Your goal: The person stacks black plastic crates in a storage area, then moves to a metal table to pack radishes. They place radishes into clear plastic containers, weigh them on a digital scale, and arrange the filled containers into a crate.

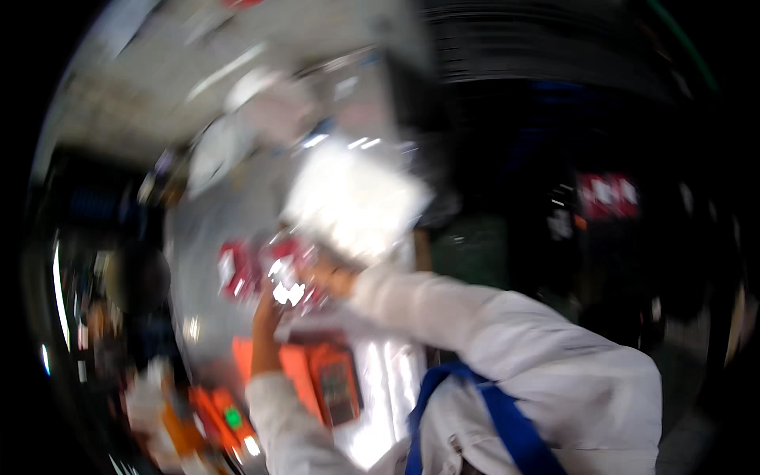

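Note:
A shiny clear plastic packet with red and white contents point(288, 270) lies between my two hands, blurred by motion. My left hand point(267, 314) is at its lower left side, and my right hand point(332, 274) reaches it from the right. Both appear to touch the packet, but glare and blur hide the fingertips. A similar red and white packet point(236, 270) rests on the grey tabletop just left of it. Beyond my right hand is a bright white, glossy plastic sheet or bag point(359, 199).
Orange devices or holders point(338, 386) stand near my left forearm, another with a green light point(233, 417) at lower left. Pale bags point(219, 151) lie on the table's far part. More red and white packets point(608, 195) are at the right. A person point(160, 415) is partly visible lower left.

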Action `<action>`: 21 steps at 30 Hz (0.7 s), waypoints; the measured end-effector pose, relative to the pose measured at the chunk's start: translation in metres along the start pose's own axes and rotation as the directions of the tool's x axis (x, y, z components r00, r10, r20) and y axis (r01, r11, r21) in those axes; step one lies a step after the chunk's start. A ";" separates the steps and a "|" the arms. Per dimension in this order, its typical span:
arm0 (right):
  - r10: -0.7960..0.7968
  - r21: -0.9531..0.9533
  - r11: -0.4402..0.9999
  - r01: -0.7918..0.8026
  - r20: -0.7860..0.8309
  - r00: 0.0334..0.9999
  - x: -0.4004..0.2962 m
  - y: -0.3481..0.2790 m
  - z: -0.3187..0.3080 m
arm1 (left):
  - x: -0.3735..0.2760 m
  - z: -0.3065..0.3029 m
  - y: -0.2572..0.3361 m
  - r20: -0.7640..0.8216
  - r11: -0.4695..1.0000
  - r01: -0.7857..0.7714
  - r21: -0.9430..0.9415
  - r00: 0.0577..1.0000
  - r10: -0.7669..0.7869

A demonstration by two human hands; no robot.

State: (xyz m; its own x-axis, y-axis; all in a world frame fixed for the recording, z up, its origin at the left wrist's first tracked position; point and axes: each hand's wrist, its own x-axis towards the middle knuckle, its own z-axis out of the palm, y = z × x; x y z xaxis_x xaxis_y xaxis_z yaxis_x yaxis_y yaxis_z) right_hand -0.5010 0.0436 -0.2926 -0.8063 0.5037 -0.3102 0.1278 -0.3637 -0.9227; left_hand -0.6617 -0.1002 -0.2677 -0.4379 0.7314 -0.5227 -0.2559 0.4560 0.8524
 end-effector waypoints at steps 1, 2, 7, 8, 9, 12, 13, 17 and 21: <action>0.028 -0.043 0.999 -0.028 0.017 0.999 -0.006 -0.005 0.003 | -0.005 -0.008 -0.011 -0.055 0.991 0.050 -0.127 0.997 -0.057; 0.060 -0.086 0.995 -0.056 0.034 0.998 -0.013 -0.010 0.004 | -0.018 -0.011 -0.014 -0.085 0.977 0.142 -0.159 0.984 -0.157; -0.030 0.213 0.977 -0.009 0.176 0.984 -0.024 -0.037 -0.006 | -0.063 0.034 0.035 -0.105 0.935 0.291 -0.201 0.943 -0.316; -0.063 0.348 0.936 -0.041 0.282 0.957 -0.042 -0.049 -0.014 | -0.084 0.051 0.044 -0.024 0.938 0.207 -0.278 0.975 -0.222; -0.115 0.470 0.880 -0.069 0.351 0.929 -0.062 -0.064 -0.033 | -0.101 0.084 0.058 0.040 0.940 0.061 -0.335 0.998 -0.051; -0.125 0.451 0.891 -0.044 0.337 0.933 -0.098 -0.086 -0.093 | -0.121 0.146 0.098 0.091 0.977 -0.030 -0.211 0.995 0.050; -0.063 0.480 0.866 -0.136 0.376 0.924 -0.150 -0.117 -0.134 | -0.124 0.161 0.099 0.100 0.991 -0.077 -0.107 0.991 0.088; -0.315 0.576 0.806 0.138 0.219 0.923 -0.224 -0.118 -0.261 | -0.119 0.358 0.113 -0.092 0.875 -0.465 0.138 0.873 0.479; -0.436 0.647 0.701 0.300 0.056 0.898 -0.317 -0.106 -0.416 | -0.085 0.502 0.075 0.211 0.900 -0.434 -0.040 0.877 0.432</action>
State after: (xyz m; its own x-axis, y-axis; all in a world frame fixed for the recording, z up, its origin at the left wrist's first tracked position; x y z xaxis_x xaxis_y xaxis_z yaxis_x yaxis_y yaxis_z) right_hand -0.0184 0.2487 -0.1920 -0.8122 0.5671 0.1368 -0.5262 -0.6109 -0.5916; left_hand -0.2111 0.1260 -0.1655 -0.3122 0.9455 -0.0928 -0.0754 0.0727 0.9945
